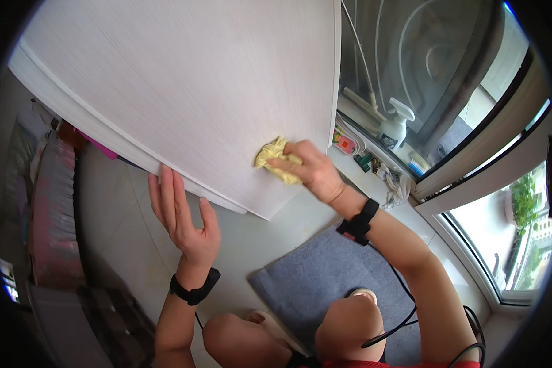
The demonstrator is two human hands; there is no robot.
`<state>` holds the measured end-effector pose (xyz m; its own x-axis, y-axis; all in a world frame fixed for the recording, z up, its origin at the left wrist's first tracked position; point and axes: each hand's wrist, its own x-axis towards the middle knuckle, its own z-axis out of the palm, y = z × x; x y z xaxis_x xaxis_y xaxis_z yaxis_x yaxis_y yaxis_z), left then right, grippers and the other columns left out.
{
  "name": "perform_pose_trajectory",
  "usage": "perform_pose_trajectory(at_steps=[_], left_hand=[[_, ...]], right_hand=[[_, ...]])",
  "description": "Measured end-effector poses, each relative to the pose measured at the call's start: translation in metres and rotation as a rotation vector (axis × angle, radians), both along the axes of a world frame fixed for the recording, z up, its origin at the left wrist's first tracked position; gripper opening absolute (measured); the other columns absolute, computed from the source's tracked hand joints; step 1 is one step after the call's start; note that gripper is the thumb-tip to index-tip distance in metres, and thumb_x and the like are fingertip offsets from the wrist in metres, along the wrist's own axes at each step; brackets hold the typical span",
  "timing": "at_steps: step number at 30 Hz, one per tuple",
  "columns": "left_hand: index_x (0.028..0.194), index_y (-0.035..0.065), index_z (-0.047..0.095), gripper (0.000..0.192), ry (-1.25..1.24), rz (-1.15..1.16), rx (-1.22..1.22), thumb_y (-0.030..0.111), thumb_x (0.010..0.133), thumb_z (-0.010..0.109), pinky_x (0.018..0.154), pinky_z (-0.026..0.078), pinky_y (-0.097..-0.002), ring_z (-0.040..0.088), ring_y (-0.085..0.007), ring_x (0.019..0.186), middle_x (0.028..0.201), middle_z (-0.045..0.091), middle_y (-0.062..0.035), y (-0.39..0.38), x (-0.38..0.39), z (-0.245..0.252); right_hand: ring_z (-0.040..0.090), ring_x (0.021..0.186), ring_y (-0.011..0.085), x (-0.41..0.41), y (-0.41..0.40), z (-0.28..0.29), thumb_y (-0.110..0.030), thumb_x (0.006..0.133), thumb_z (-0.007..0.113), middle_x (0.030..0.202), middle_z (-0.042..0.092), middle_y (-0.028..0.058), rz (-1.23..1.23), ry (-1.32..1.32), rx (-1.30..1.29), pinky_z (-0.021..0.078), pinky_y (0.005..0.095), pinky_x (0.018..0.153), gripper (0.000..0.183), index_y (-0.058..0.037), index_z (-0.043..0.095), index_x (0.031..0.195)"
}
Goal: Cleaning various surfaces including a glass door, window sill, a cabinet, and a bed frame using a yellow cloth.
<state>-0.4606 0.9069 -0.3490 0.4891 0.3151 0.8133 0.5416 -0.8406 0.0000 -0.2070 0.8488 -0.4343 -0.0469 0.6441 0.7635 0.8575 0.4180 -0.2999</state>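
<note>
A crumpled yellow cloth (271,154) is gripped in my right hand (315,168), pressed against the pale wood-grain side panel of a cabinet (202,83). The hand is slightly blurred and is close to the panel's lower right part. My left hand (184,216) has its fingertips at the white edge trim (119,138) along the panel's left side. Its fingers are stretched and the thumb stands apart, with nothing held. Black bands (195,287) circle both wrists.
Right of the cabinet, a white spray bottle (395,126) stands on the sill by a glass pane (423,55), near a brush (418,163) and a crumpled white cloth (395,188). A blue-grey mat (299,280) covers floor beneath me. Black cables (402,324) hang by my right arm. A bed (55,216) stands left.
</note>
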Motion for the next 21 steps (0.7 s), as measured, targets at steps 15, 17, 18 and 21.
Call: perform_pose_trajectory(at_steps=[15, 17, 18, 21], left_hand=[[0.134, -0.0112, 0.047, 0.054, 0.091, -0.113, -0.041, -0.004, 0.082, 0.054, 0.109, 0.032, -0.0506, 0.036, -0.0461, 0.134, 0.144, 0.044, -0.0215, 0.016, -0.027, 0.004], [0.132, -0.0123, 0.048, 0.052, 0.103, -0.102, -0.015, -0.004, 0.082, 0.053, 0.109, 0.033, -0.0499, 0.037, -0.0461, 0.134, 0.143, 0.046, -0.0222, 0.015, -0.027, 0.004], [0.131, -0.0134, 0.049, 0.050, 0.124, -0.095, 0.009, -0.004, 0.082, 0.053, 0.108, 0.034, -0.0491, 0.038, -0.0461, 0.133, 0.142, 0.047, -0.0229, 0.014, -0.026, 0.005], [0.128, -0.0147, 0.051, 0.048, 0.042, -0.098, -0.023, -0.005, 0.081, 0.052, 0.108, 0.034, -0.0495, 0.038, -0.0466, 0.133, 0.140, 0.049, -0.0234, 0.009, -0.017, 0.002]], right_hand=[[0.060, 0.102, 0.0282, 0.032, 0.016, 0.073, 0.001, 0.079, 0.065, 0.111, 0.058, 0.0099, -0.061, 0.018, 0.151, 0.0523, 0.0329, 0.086, 0.051, -0.0262, 0.067, 0.121], [0.057, 0.105, 0.0317, 0.050, 0.024, 0.125, 0.006, 0.077, 0.065, 0.117, 0.054, 0.0120, -0.363, 0.169, 0.345, 0.0502, 0.0356, 0.089, 0.054, -0.0229, 0.066, 0.122], [0.055, 0.109, 0.0340, 0.050, 0.031, 0.154, 0.009, 0.076, 0.064, 0.123, 0.050, 0.0138, -0.425, 0.277, 0.384, 0.0483, 0.0363, 0.092, 0.056, -0.0195, 0.065, 0.123], [0.054, 0.112, 0.0336, 0.014, 0.045, 0.181, 0.007, 0.077, 0.064, 0.128, 0.049, 0.0142, -0.391, 0.191, 0.473, 0.0481, 0.0373, 0.095, 0.059, -0.0226, 0.062, 0.127]])
